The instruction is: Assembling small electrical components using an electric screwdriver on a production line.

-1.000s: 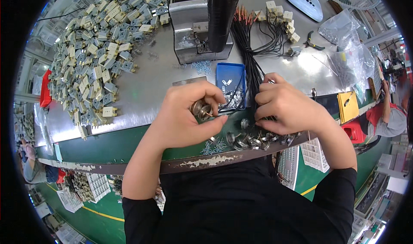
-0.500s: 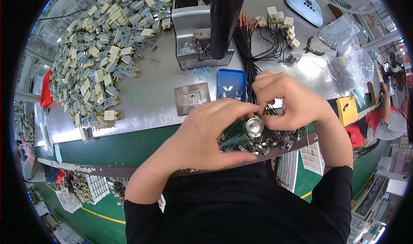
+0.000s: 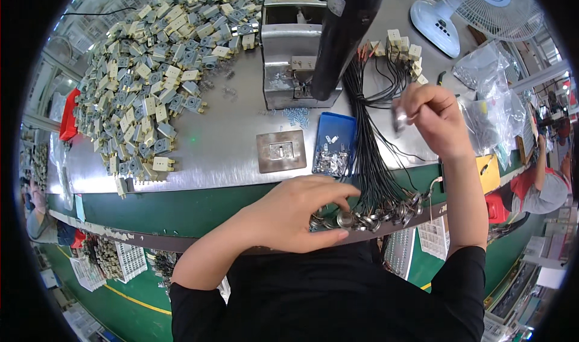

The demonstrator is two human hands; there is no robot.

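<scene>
The left hand (image 3: 298, 212), spread wide, is beside metal parts (image 3: 367, 222) heaped near the tabletop (image 3: 226, 152)'s front edge, at the lower ends of black wires (image 3: 369, 161); whether it touches them is unclear. The right hand (image 3: 435, 110), raised near pale blocks (image 3: 414, 52), pinches a blurred shiny piece (image 3: 398, 120).

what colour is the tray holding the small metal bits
Blue; the tray shows best in the head view.

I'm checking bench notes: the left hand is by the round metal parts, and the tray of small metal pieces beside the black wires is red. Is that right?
Not quite: the tray is blue, not red, as the head view shows. The left hand is by the round metal parts, and the tray of small metal pieces is beside the black wires.
</scene>
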